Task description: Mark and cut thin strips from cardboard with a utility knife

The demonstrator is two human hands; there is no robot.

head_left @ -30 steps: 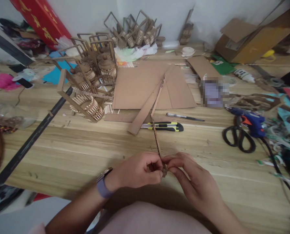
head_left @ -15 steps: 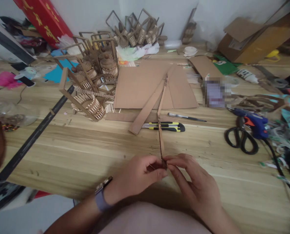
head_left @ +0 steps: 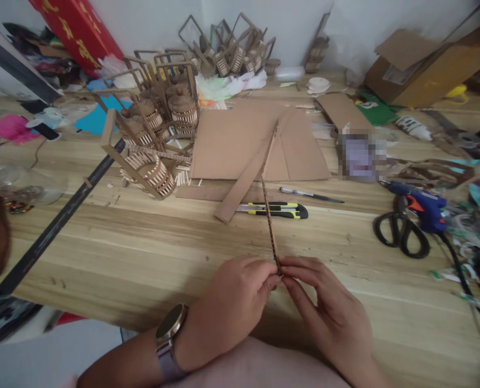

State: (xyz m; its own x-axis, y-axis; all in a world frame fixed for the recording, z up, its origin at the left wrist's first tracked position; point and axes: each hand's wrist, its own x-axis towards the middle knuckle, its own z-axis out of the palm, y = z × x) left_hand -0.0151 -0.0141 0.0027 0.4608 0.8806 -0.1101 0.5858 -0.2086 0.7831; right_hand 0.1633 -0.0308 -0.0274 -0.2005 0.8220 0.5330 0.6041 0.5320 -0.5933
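A long narrow cardboard strip [head_left: 269, 215] stretches away from me, its corrugated edge facing up and its far part bent over the cardboard sheet. My left hand [head_left: 240, 291] pinches the near end between thumb and fingers. On the other side of that same end, my right hand [head_left: 324, 307] presses with thumb and fingertips. Beneath the strip lies a yellow and black utility knife [head_left: 288, 210], and a pen [head_left: 312, 195] rests just beyond it. A wider cardboard strip [head_left: 240, 194] slants across the flat cardboard sheet [head_left: 223, 140].
Several small stick-and-cardboard buckets with tall handles [head_left: 151, 175] crowd the back left. On the right sit black-handled scissors [head_left: 401, 229], a blue glue gun [head_left: 421, 205] with its cord, and a cardboard box [head_left: 425, 70]. A long black bar [head_left: 62, 215] runs along the left.
My left hand has rolled over, turning its watch face up, and its fingers have closed on the strip's end. The near part of the strip has turned, showing more corrugated edge.
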